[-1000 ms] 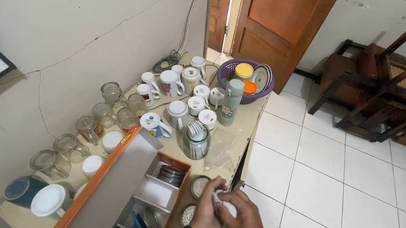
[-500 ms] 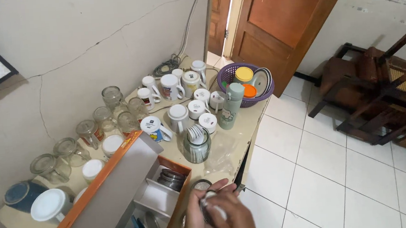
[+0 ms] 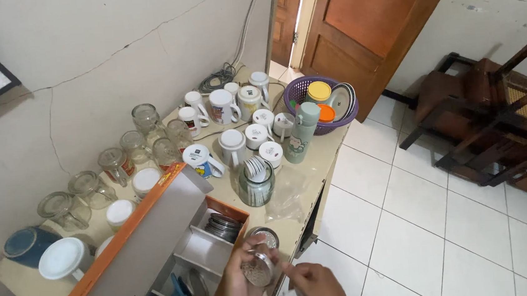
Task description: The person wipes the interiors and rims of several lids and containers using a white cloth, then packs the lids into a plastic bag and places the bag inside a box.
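My left hand [image 3: 238,284] grips a small round metal strainer [image 3: 260,268] with a perforated face, held at the table's near edge. My right hand [image 3: 312,285] hovers just to the right of it with the fingers curled; I cannot make out anything in it. A second round metal strainer [image 3: 264,235] lies on the table just above the held one. To the left stands an open orange cardboard box [image 3: 177,249] with dividers, holding metal lids and plates.
The beige table [image 3: 314,156] holds several white mugs, glass mugs along the cracked wall, a glass jar [image 3: 255,183] of lids, a green bottle [image 3: 301,132] and a purple basket [image 3: 300,92]. White tiled floor, a wooden door and dark chairs [image 3: 493,123] lie to the right.
The white piece I gripped with both hands is gone from view. My left hand now holds up a metal strainer, and my right hand has drawn away to the right.
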